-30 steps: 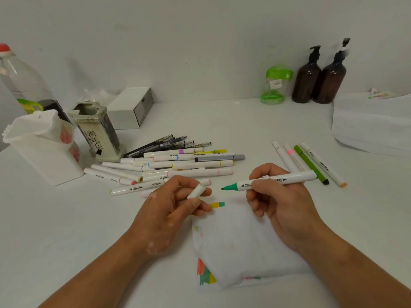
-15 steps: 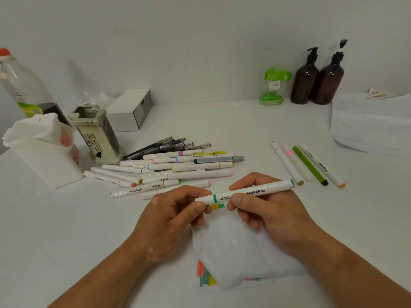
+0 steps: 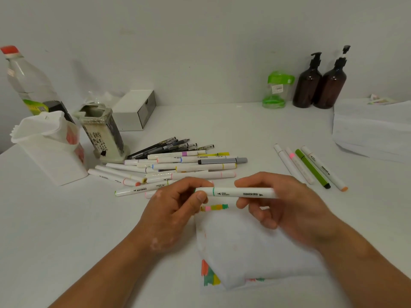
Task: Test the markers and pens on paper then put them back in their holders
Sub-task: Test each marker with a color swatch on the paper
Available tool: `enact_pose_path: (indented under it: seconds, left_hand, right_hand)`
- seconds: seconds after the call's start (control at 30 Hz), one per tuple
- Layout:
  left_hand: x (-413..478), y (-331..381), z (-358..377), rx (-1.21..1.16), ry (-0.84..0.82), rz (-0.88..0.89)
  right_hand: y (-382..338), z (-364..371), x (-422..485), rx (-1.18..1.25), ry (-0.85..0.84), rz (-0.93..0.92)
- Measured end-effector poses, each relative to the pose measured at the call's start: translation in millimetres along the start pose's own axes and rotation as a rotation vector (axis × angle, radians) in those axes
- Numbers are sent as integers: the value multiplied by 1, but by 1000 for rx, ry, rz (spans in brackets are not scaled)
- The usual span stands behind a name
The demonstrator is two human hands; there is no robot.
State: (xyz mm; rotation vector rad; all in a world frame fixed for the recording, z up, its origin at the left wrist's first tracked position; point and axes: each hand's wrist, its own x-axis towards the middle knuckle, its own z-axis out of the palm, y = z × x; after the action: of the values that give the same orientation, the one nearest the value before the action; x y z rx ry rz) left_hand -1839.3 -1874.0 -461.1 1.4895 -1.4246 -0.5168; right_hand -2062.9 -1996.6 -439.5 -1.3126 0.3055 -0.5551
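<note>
Green-banded white marker [image 3: 240,192] is held level between both hands, just above the far edge of the paper [image 3: 244,252]. The left hand [image 3: 175,205] pinches its capped end between thumb and forefinger. The right hand [image 3: 287,205] grips the barrel, thumb on top and fingers curled beneath. Judgement: the opposed hold suits pressing the cap home along the marker's length.

Swatches [image 3: 214,207] run in a row directly under the marker, with green at the end nearest the right hand. This marker appears to be tested.

Beyond the left hand lies the pile [image 3: 189,166] of white markers, with dark pens [image 3: 173,145] behind it. Further out on that side stand the patterned holder [image 3: 102,134] and the white holder [image 3: 49,156], both open-topped.

Beyond the right hand, four markers [image 3: 311,167] lie side by side, well apart from the pile and apparently a sorted set.

Bare counter [image 3: 66,230] lies outside the left hand. A direct line to either holder crosses the pile, so a low carry could scatter round barrels. A paper stack [image 3: 373,130] bounds the far side beyond the right hand.
</note>
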Motion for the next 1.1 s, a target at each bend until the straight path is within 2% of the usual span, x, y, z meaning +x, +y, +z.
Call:
enact_pose_path:
  seconds: [0.07, 0.1, 0.23, 0.3, 0.37, 0.47, 0.53, 0.57, 0.67, 0.77, 1.1]
  left_hand:
    - [-2, -3, -5, 1, -1, -15]
    - [-4, -4, -5, 10, -7, -18]
    - [-4, -7, -3, 16, 7, -10]
    - [-4, -7, -2, 19, 38, -7]
    - [-4, -8, -4, 54, 90, -20]
    - [-4, -9, -6, 109, 126, -30]
    - [-4, -8, -5, 142, 121, -30]
    - [-4, -8, -4, 157, 114, -27]
    - [-4, -6, -3, 185, 95, -9]
    - [-5, -5, -5, 192, 90, -6]
    - [-6, -5, -7, 204, 75, -28]
  right_hand:
    - [-6, -8, -4, 97, -94, 142]
    - [-7, -10, -5, 59, -99, 203]
    - [-5, 7, -8, -489, -43, 287]
    - [-11, 12, -14, -620, 8, 274]
    - [-22, 0, -19, -723, 156, 204]
    - [-40, -50, -21, -945, 630, 65]
    - [-52, -89, -20, -1137, 893, 74]
    - [-56, -106, -19, -1213, 950, 117]
    - [-56, -147, -16, -1381, 932, 289]
    - [-45, -163, -13, -1380, 895, 413]
    - [-28, -149, 2, -1340, 796, 396]
